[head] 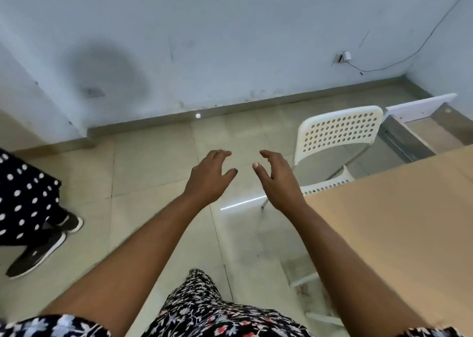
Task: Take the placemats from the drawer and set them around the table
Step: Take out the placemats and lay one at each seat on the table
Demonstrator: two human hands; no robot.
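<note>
Both bare arms stretch forward from the person's body, roughly parallel, over a tiled floor (153,173). The left hand (208,176) is held palm down with the wrist level and the fingers curled loosely downward, thumb pointing inward. The right hand (277,180) mirrors it, fingers bent and spread, thumb angled toward the other hand. The two hands are near each other but apart, and each grip is wide and holds nothing.

To the right lies a tan surface (399,224), its top bare; the right forearm passes just beside its near corner. Past it stands a white chair (340,132) with a perforated back, facing the surface. At the far right a white drawer (419,107) is pulled open; its inside cannot be made out, and no placemats can be seen in this view.

At the left edge another person's polka-dot garment (23,196) and dark shoes (38,255) show.
</note>
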